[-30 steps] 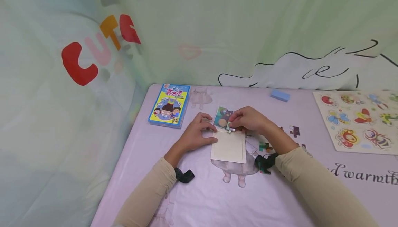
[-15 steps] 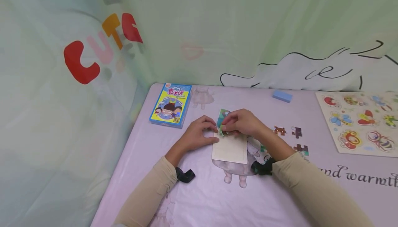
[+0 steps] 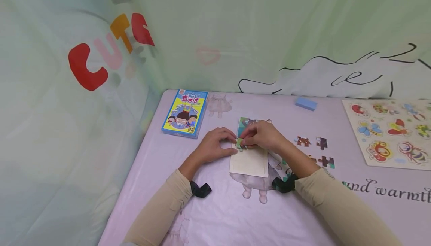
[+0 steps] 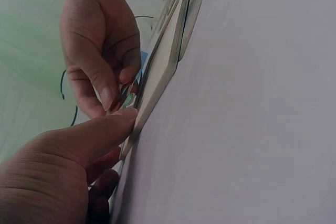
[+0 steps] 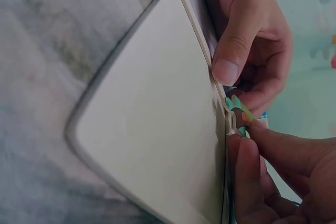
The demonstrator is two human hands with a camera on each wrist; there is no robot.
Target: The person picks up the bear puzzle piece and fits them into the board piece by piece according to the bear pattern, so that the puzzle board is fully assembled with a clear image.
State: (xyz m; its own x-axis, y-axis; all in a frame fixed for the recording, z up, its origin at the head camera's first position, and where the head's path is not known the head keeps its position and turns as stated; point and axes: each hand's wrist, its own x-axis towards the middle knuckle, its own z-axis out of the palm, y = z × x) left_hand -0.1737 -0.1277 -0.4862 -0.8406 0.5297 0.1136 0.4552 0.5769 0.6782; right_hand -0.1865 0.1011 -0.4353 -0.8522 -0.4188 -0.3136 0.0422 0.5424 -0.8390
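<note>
Pinching puzzle piece [image 3: 240,145], right hand [image 3: 264,135]; fingers [image 4: 130,61] curled

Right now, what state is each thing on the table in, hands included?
Left hand: touching the puzzle board's edge
Right hand: pinching a green piece
Green piece: held; seating unclear
Puzzle board: flat, near part bare
Loose pieces: lying off the board
Game box: shut, face up
Blue block: lying flat
Insect board: flat, partly out of frame

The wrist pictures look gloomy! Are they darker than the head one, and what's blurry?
Head view: bright, even light with the printed box fairly clear; left wrist view: dimmer, the tablecloth a dull grey with a soft shadow beside the puzzle board; right wrist view: also dim, the tablecloth print blurry.
</note>
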